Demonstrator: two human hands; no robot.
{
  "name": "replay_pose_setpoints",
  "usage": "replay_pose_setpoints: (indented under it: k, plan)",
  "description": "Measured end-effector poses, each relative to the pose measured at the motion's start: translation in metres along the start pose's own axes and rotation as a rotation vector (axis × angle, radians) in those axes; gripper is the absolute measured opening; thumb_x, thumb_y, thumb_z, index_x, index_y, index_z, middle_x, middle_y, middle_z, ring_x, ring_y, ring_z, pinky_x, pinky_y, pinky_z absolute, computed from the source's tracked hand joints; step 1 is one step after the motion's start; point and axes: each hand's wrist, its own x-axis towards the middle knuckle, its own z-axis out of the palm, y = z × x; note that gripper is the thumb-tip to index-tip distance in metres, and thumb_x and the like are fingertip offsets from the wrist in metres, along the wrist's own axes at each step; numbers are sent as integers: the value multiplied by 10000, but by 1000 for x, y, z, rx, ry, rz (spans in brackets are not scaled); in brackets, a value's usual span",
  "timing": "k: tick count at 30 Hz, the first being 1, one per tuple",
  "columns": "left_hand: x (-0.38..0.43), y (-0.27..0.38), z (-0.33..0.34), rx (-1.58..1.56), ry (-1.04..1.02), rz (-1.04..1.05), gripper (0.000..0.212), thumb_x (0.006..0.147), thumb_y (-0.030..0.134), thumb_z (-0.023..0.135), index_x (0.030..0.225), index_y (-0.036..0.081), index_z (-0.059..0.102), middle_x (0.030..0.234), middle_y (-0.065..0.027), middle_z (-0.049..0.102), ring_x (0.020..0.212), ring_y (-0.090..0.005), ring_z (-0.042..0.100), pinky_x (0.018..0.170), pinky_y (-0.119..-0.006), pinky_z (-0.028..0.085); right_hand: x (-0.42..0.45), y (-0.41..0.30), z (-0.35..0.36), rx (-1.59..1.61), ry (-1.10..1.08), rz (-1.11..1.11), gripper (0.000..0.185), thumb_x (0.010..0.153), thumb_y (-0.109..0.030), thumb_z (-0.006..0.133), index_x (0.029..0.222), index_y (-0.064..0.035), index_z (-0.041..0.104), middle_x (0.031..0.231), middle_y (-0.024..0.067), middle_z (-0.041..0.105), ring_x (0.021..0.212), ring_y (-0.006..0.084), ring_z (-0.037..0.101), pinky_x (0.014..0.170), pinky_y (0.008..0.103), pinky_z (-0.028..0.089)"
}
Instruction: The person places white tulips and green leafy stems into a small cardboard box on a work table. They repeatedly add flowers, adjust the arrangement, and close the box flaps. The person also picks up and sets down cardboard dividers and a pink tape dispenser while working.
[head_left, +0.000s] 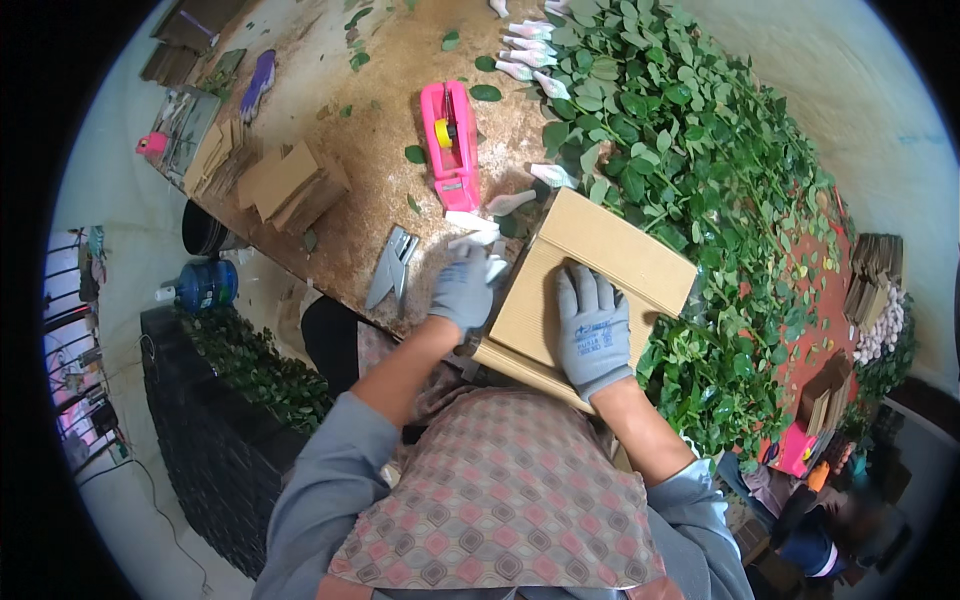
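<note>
My right hand (595, 330), in a grey work glove, rests flat on a folded piece of corrugated cardboard (600, 247), fingers slightly apart. Just left of the cardboard is my left hand (463, 292), also gloved and somewhat blurred, beside several white mesh-sleeved flower buds (472, 222); whether it grips one is unclear. A grey metal stapler (391, 268) lies to its left. Beyond the hands stands a pink tape dispenser (461, 184) with a yellow-centred roll. Leafy green stems (675, 135) are heaped at the right, with more sleeved buds (529, 56) at their ends.
Cardboard pieces (289, 184) are stacked near the table's left edge, with a purple glove (259, 82) behind them. Below that edge are a black bucket (202, 229) and a blue water jug (214, 285). Another person (814, 525) is at lower right, beside more stems and cardboard.
</note>
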Motion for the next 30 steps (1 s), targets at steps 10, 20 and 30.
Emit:
replay_pose_setpoints:
  k: [10,20,30]
  plan:
    - [16,14,-31,-34,-104,-59,655,859,136,639,1454,63,375,1017,-274,684,932,-464,665,805,-549,512,0,2,-2,-2,32,-12,497,895,-166,509,1378,-55,542,1404,157,523,1209,308,538,964,530,399]
    - [27,-5,-6,307,-148,6,496,855,227,651,1280,36,481,1031,-244,682,933,-413,691,809,-541,534,0,0,-9,2,17,-12,505,891,-169,514,1383,-58,542,1374,148,539,1204,300,541,958,524,410]
    - [-26,-37,-65,-21,338,-156,435,870,371,666,1162,50,645,970,-217,715,862,-414,692,784,-506,537,-5,-2,-7,-14,68,-33,502,874,-164,537,1361,-41,550,1374,172,531,1207,323,532,938,495,421]
